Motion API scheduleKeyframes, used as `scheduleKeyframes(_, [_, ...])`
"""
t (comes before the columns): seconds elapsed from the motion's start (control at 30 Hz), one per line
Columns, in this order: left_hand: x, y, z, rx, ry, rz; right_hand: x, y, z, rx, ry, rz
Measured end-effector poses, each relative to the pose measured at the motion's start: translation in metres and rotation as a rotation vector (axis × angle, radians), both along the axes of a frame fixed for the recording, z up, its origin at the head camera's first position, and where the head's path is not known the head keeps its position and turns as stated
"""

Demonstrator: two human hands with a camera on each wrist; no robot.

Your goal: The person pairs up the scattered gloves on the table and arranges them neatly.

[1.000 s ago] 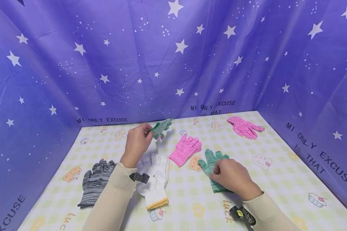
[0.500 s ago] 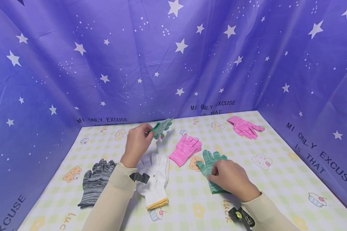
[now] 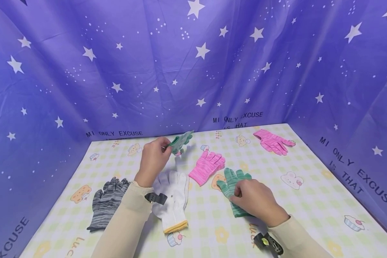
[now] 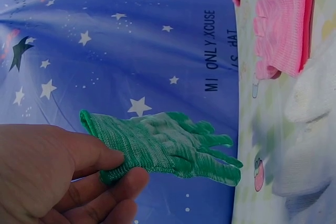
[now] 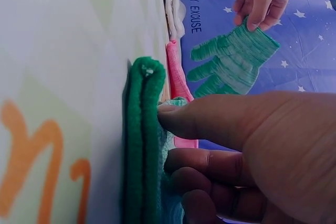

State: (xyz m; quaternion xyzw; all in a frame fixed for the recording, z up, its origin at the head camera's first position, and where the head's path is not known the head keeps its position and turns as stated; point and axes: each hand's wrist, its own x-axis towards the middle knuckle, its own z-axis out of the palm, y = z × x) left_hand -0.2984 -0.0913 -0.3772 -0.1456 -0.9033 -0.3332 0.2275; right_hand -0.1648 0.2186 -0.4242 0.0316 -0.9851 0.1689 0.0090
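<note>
With our left hand (image 3: 153, 157) we pinch the lifted green glove (image 3: 181, 142) by its cuff, thumb on one side and bent fingers on the other, and the left wrist view shows its fingers spread away from us. It hangs above the far part of the counter (image 3: 206, 211), clear of the surface. Our right hand (image 3: 258, 199) is bent and narrow over the other green glove (image 3: 231, 186), which lies on the near right part of the counter, its fingers pointing to the far side. Our thumb and fingertips touch that glove, but we cannot tell whether they pinch the fabric or only press on it. Between the two hands, a little beyond the lower green glove, we see a pink glove (image 3: 207, 167) lying flat, and a second pink glove (image 3: 272, 142) lies near the far right corner, well apart from the rest. Below our left hand lies a white glove (image 3: 174, 200) with a yellow cuff edge, its upper left part hidden by our wrist. Left of it we find a grey-and-black glove (image 3: 104, 202), partly covered by our cream sleeve (image 3: 122, 222). The counter wears a pale green checked cloth with cartoon prints, and around it we see a purple curtain (image 3: 132, 53) with white stars.
</note>
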Motion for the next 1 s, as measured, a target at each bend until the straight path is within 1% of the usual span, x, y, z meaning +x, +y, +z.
scheduleKeyframes(0.2, [0.0022,0.0013,0.0028,0.008,-0.002,-0.012,0.0016,-0.0025,0.0001,-0.014,0.004,0.013])
scheduleKeyframes(0.4, [0.0046,0.0032,0.005,0.006,0.013,-0.021,0.002,-0.0042,0.0,-0.005,0.009,0.01])
scheduleKeyframes(0.83, [0.0076,0.0073,0.0067,0.003,0.062,-0.055,0.0019,-0.0057,-0.0002,0.004,0.02,0.017])
scheduleKeyframes(1.0, [0.0096,0.0094,0.0065,-0.008,0.065,-0.061,0.0032,-0.0062,-0.0006,-0.001,0.009,0.019])
